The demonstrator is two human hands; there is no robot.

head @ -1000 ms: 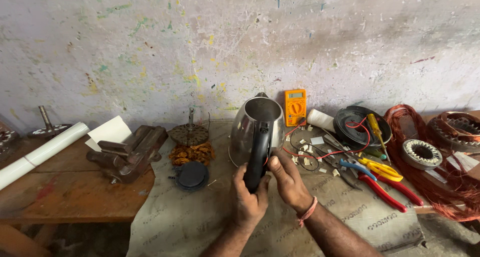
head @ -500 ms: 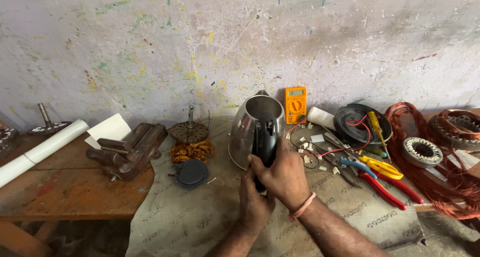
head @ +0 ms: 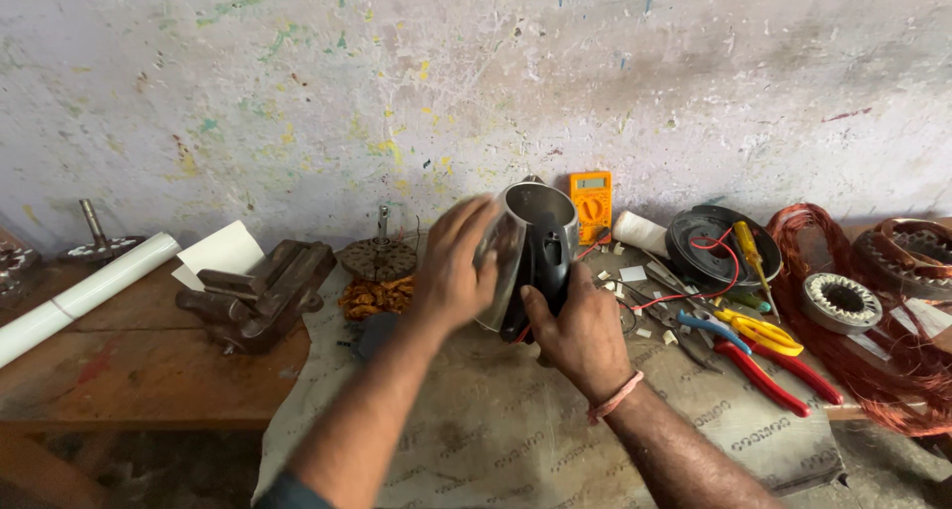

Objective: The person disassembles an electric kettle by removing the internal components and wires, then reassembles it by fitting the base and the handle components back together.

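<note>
Two hands on steel kettle (head: pixel 535 231): left hand (head: pixel 454 266) cups side, right hand (head: pixel 578 331) grips handle.

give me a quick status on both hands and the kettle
Left hand on steel kettle body, right hand gripping its black handle. Kettle tilted above the cloth. Pliers and wires lie to the right.

2 bare forearms, pink thread band (head: pixel 615 400) on right wrist, dark sleeve edge (head: pixel 288 491) at left elbow
</note>
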